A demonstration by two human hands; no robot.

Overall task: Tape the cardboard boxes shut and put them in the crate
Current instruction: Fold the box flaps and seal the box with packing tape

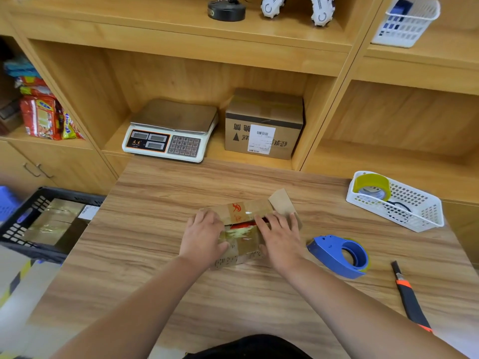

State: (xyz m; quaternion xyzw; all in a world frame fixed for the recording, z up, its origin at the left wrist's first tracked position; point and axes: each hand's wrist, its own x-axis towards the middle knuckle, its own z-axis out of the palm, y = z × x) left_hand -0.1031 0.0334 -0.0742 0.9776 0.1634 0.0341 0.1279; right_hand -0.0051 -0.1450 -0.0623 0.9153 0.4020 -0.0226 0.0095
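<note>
A small cardboard box (245, 229) with old tape and red print lies mid-table, its far and right flaps still raised. My left hand (203, 237) presses flat on the box's left side. My right hand (278, 235) presses flat on its right flap. A blue tape dispenser (342, 256) lies on the table just right of my right hand. The black crate (15, 229) stands off the table's left edge and holds a taped cardboard box (51, 221).
A white basket (420, 213) with a yellow tape roll (372, 186) sits at the table's right rear. A black-and-orange utility knife (409, 296) lies near the right edge. On the shelf behind stand a scale (168, 130) and a labelled cardboard box (264, 125).
</note>
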